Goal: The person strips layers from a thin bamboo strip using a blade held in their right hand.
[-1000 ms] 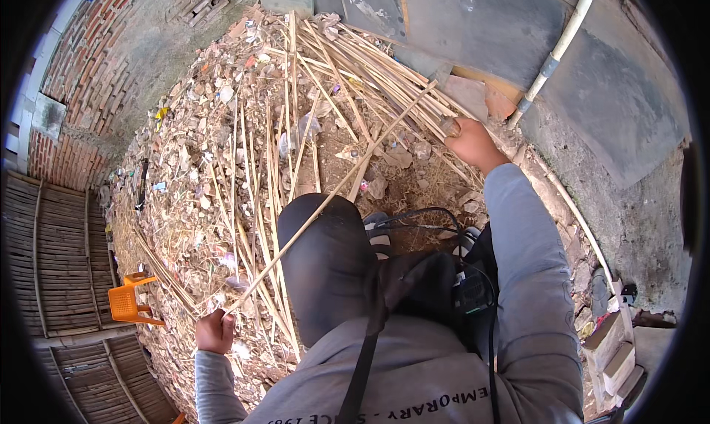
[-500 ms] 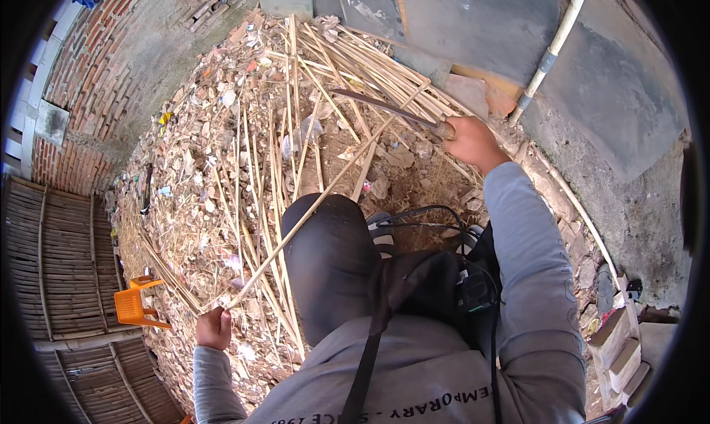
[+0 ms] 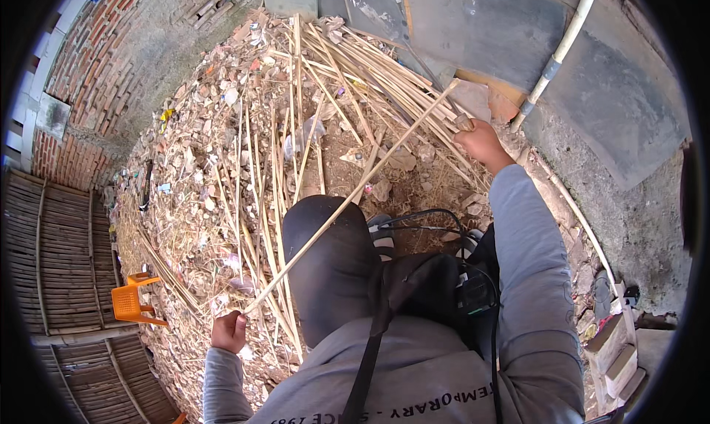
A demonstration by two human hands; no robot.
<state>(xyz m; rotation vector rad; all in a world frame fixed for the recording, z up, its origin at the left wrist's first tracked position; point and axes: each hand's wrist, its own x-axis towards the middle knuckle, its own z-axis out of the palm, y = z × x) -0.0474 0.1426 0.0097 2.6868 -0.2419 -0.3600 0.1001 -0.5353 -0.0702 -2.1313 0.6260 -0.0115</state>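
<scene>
My left hand [image 3: 228, 331] grips the near end of a long pale bamboo stick [image 3: 355, 195] that slants up and to the right across my dark-trousered knee. Its far tip reaches the stick pile near the grey wall. My right hand [image 3: 479, 141] is stretched out and closed on the end of another stick among a bundle of bamboo sticks [image 3: 373, 69]. Several loose sticks [image 3: 259, 187] lie scattered over the rubble mound [image 3: 200, 150].
A brick wall [image 3: 81, 62] curves along the left. Woven bamboo fencing [image 3: 59, 261] and an orange plastic stool [image 3: 132, 300] stand at lower left. A white pipe [image 3: 560, 51] runs down the grey wall at upper right. Bricks [image 3: 614, 350] are stacked at lower right.
The long stick in my left hand has swung so its far end points higher toward the wall. My right hand has shifted slightly up along the bundle.
</scene>
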